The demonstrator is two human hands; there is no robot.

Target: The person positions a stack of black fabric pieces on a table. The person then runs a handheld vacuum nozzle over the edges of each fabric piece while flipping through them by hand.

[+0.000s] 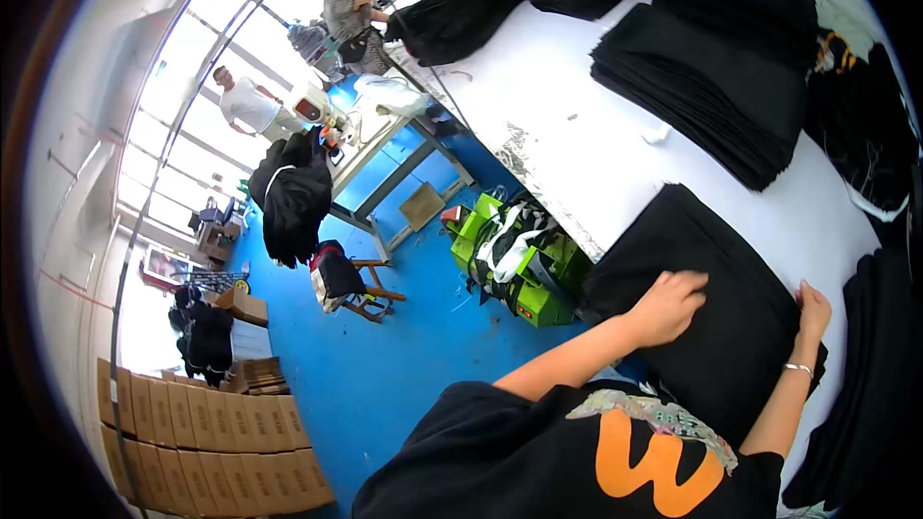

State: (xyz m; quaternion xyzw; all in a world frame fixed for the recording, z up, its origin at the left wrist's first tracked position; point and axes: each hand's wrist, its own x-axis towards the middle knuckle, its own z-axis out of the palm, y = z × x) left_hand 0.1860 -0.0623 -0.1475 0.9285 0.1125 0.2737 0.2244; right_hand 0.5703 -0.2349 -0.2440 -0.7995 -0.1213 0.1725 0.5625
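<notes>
A stack of black fabric pieces (707,259) lies on the white table (538,86) in front of me. My left hand (670,308) rests over the middle of this stack with its fingers curled; what they hold, if anything, is too small to tell. At the stack's right edge is my right hand (812,312), its fingers pinched at the fabric edge, with a bracelet on the wrist. A larger pile of black fabric (702,86) lies farther up the table.
More black fabric (865,356) lies at the right edge. Left of the table are a green cart (543,298), a stool (370,293) and a sewing table (385,149). A co-worker (351,14) reaches over the far table end; another person (252,104) stands behind. Cardboard boxes (212,437) line the wall.
</notes>
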